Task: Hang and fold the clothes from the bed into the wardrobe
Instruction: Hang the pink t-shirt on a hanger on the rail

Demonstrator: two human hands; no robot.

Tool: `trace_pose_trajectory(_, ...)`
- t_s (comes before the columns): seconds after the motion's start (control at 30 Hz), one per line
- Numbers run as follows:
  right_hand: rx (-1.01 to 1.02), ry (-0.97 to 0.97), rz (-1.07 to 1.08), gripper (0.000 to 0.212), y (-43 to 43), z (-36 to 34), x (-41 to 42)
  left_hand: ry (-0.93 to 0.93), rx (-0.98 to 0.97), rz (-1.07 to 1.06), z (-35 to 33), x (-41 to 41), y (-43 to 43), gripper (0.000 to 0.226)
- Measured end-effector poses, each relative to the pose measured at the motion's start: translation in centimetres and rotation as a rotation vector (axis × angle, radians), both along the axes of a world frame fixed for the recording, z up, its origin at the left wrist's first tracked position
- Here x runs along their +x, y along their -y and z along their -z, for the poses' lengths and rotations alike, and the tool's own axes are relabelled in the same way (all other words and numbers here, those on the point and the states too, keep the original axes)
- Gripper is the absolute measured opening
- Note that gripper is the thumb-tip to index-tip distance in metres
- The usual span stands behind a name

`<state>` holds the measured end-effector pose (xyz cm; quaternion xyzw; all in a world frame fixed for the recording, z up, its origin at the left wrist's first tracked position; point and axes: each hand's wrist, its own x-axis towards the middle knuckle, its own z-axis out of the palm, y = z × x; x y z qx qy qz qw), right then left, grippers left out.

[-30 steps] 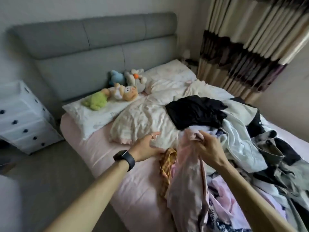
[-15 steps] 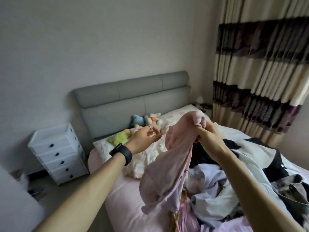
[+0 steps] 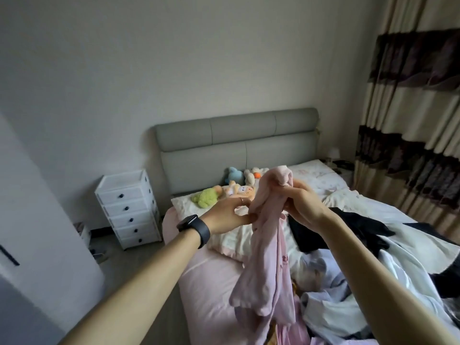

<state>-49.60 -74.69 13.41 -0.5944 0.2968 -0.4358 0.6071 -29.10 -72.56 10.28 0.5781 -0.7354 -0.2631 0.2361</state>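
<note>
Right hand [image 3: 302, 207]: my fingers clamped on the bunched top of the pink garment [image 3: 268, 257].
Left hand [image 3: 227, 217]: thumb and fingers pinch its side edge, having just reached it.
Garment: lifted off the clothes pile [image 3: 348, 295], hanging over the bed [image 3: 206, 282].
Meaning: probably ready to spread and sort.

Two hands [image 3: 225, 217] [image 3: 305, 207], one pink garment [image 3: 267, 245], five drawers [image 3: 129, 214].

The right hand [image 3: 305, 207] grips the bunched top of a pink garment [image 3: 268, 257], which hangs over the bed [image 3: 209, 282]. The left hand [image 3: 226, 217] seems to pinch its edge, beside a pile of clothes [image 3: 348, 307].
</note>
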Motion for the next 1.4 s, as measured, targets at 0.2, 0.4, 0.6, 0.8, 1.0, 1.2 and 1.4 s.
trace_pose_trajectory(0.2,-0.144,-0.309,0.110,0.010,-0.4,1.5,2.6,-0.046,0.050,-0.172,0.4,5.6,-5.1,0.025)
trace_pose_trajectory(0.4,-0.293,-0.401,0.132,0.010,-2.6,3.4,7.1,-0.218,0.039,-0.255,0.0,11.3,-12.6,0.035)
trace_pose_trajectory(0.6,-0.351,-0.564,0.201,0.005,-7.7,4.9,14.6,-0.162,0.001,-0.478,0.9,17.2,-22.7,0.029)
trace_pose_trajectory(0.8,0.070,-0.186,-0.213,0.022,-15.0,5.4,23.0,-0.309,0.253,-0.390,1.2,19.6,-32.2,0.025)
trace_pose_trajectory(1.0,-0.175,-0.332,-0.638,0.025,-20.2,3.8,27.1,-0.079,-0.033,-0.739,-1.0,23.7,-37.1,0.020)
trace_pose_trajectory(1.2,-0.253,-0.185,-0.869,0.026,-23.2,0.6,30.0,-0.026,-0.022,-0.645,-3.2,23.5,-36.1,0.050)
trace_pose_trajectory(1.4,-0.245,-0.137,-0.577,0.004,-22.0,0.6,31.3,-0.033,-0.187,-0.814,-2.9,24.7,-35.7,0.029)
